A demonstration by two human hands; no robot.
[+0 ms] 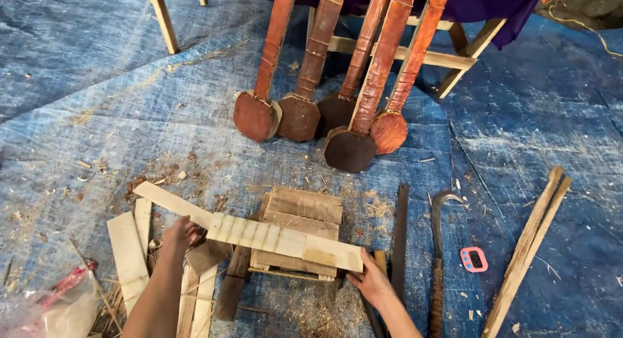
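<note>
Centrally, a long pale wooden plank (pixel 259 231), notched along its middle, is held slantwise over a small wooden block stand (pixel 300 234) on the blue tarpaulin (pixel 97 104). The left hand (pixel 178 235) is closed on the plank near its upper left part, and the right hand (pixel 371 281) is pressed against its lower right end, fingers wrapped under the edge. Loose wooden slats (pixel 130 257) lie beside the left arm. A curved sickle-like blade (pixel 439 247) and a small pink object (pixel 474 259) lie to the right. Five reddish-brown carved instrument necks (pixel 350 85) are leaned against a wooden frame behind.
</note>
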